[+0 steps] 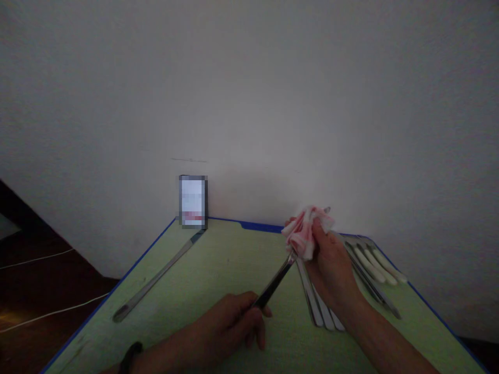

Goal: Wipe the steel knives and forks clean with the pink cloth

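My left hand (230,322) is closed round the lower end of a long thin metal utensil (273,283) that slants up to the right. My right hand (331,259) is closed on a crumpled pink and white cloth (306,231), which wraps the utensil's upper end. Both hands hover over a light green table (218,270) with a blue rim.
A long metal utensil (156,278) lies alone on the left of the table. Several metal utensils (322,309) lie under my right wrist, and several white-handled ones (376,265) lie at the right. A small card (193,201) stands against the white wall. Cables (47,311) run over the dark floor at left.
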`<state>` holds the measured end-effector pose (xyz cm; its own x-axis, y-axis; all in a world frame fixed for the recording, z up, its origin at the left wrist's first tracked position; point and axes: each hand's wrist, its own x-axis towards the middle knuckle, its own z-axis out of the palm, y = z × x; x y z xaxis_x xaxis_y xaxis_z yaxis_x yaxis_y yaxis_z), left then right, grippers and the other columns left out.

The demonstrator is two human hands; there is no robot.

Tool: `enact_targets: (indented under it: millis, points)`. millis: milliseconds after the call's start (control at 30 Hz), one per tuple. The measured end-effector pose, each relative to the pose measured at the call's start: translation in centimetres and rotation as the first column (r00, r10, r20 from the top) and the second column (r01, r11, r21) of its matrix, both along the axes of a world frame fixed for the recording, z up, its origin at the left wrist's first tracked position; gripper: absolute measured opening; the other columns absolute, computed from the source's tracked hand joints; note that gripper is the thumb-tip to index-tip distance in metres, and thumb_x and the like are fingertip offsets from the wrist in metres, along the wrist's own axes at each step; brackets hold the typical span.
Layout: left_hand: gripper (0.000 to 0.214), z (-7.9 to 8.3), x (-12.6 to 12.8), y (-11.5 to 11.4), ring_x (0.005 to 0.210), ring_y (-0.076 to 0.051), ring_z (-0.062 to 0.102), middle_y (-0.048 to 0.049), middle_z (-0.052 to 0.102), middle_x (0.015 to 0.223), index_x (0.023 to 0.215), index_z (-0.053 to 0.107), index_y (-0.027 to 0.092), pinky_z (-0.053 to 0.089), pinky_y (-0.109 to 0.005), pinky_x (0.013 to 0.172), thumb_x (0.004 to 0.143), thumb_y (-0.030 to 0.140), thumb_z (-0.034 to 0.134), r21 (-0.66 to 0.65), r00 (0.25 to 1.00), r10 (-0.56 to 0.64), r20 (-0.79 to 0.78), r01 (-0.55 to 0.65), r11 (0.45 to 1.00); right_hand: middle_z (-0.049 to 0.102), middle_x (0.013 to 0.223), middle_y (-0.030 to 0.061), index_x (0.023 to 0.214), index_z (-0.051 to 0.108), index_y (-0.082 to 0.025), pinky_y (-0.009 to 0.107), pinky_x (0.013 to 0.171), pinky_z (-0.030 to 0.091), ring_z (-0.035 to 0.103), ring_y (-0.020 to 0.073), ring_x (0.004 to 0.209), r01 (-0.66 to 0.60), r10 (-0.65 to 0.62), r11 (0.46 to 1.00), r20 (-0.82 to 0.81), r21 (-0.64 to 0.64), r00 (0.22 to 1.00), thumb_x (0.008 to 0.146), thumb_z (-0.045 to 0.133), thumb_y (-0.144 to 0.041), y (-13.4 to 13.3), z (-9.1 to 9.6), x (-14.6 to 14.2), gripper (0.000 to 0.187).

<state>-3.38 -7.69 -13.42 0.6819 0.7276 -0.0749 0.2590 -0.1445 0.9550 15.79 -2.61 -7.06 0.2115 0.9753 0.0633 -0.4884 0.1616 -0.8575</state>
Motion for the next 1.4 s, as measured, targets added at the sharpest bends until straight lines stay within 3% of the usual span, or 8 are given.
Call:
enact_targets:
  millis: [133,267,500,700,967,1133,1267,1400]
  points:
    - [0.035,-0.9,0.2,0.3,0.063,-0.012,0.042,0.0012,0.047,0.071,0.099,0.052,0.015,0.038,-0.022,0.061,0.096,0.043,0.030,-0.008,0.993,0.119,0.021,-0.119,0.993,0.071,0.085,0.0042,0.091,0.068,-0.018,0.026,0.062,0.048,0.063,0.0166,0.072,-0.084,0.075,0.996,0.222,0.031,0.972,0.080,0.060,-0.048,-1.5,-1.6,-2.0,0.033]
    - [0.030,-0.9,0.4,0.2,0.064,-0.013,0.040,0.0003,0.046,0.073,0.089,0.047,0.018,0.037,-0.024,0.061,0.095,0.042,0.031,0.003,0.996,0.081,0.020,-0.081,0.997,0.069,0.074,0.0055,0.088,0.068,-0.015,0.027,0.056,0.045,0.060,0.0179,0.064,-0.138,0.159,0.987,0.401,-0.082,0.902,0.079,0.057,-0.053,-3.1,-4.6,-3.7,0.041]
    - [0.032,-0.9,0.4,0.2,0.058,-0.012,0.035,0.0021,0.043,0.065,0.071,0.046,0.018,0.031,-0.024,0.055,0.089,0.046,0.041,-0.021,0.993,0.112,0.027,-0.111,0.994,0.069,0.081,0.0070,0.086,0.066,-0.014,0.030,0.067,0.048,0.063,0.0196,0.072,-0.187,0.222,0.975,0.410,-0.123,0.885,0.078,0.058,-0.053,-3.9,-5.7,-4.4,0.041]
    - [0.061,-2.1,0.4,2.2,0.030,-0.007,0.021,0.0075,0.023,0.031,0.041,0.030,0.022,0.014,-0.023,0.034,0.071,0.075,0.041,-0.531,0.931,0.305,0.201,-0.158,0.832,0.070,0.090,0.0063,0.089,0.066,-0.017,0.030,0.073,0.049,0.064,0.0187,0.080,-0.148,0.151,0.988,0.229,-0.032,0.962,0.082,0.055,-0.050,-2.6,-3.6,-2.9,0.035]
    - [0.064,-2.3,0.5,2.9,0.028,-0.005,0.020,0.0082,0.023,0.030,0.040,0.030,0.022,0.013,-0.021,0.031,0.069,0.076,0.049,-0.626,0.902,0.290,0.320,-0.029,0.779,0.061,0.064,-0.0041,0.085,0.058,-0.018,0.022,0.050,0.045,0.057,0.0100,0.054,0.111,-0.098,0.990,-0.137,0.091,0.986,0.079,0.059,-0.048,1.3,3.6,-3.6,0.030]
    - [0.063,-2.8,1.0,2.9,0.030,-0.006,0.021,0.0087,0.026,0.035,0.045,0.032,0.022,0.018,-0.021,0.032,0.068,0.078,0.047,-0.519,0.887,0.350,0.303,-0.154,0.841,0.058,0.058,-0.0051,0.079,0.055,-0.019,0.021,0.049,0.042,0.055,0.0091,0.050,0.108,-0.113,0.975,0.018,0.194,0.993,0.082,0.052,-0.053,1.5,2.1,-5.5,0.034]
    - [0.060,-2.5,1.4,2.5,0.036,-0.007,0.024,0.0080,0.030,0.043,0.052,0.034,0.023,0.023,-0.022,0.037,0.070,0.079,0.039,-0.385,0.881,0.453,0.136,-0.374,0.844,0.062,0.057,0.0005,0.074,0.058,-0.016,0.021,0.043,0.041,0.055,0.0110,0.047,-0.101,0.102,0.995,0.216,-0.017,0.971,0.083,0.048,-0.055,-0.5,-2.1,-8.0,0.042]
    - [0.053,-1.7,0.7,1.9,0.048,-0.012,0.033,0.0040,0.037,0.053,0.057,0.038,0.022,0.030,-0.026,0.048,0.081,0.069,0.030,0.022,0.863,0.506,-0.005,-0.506,0.862,0.066,0.065,0.0028,0.076,0.061,-0.015,0.022,0.048,0.046,0.059,0.0122,0.052,-0.207,0.211,0.977,0.165,-0.042,0.963,0.081,0.051,-0.054,-0.3,-3.5,-8.5,0.040]
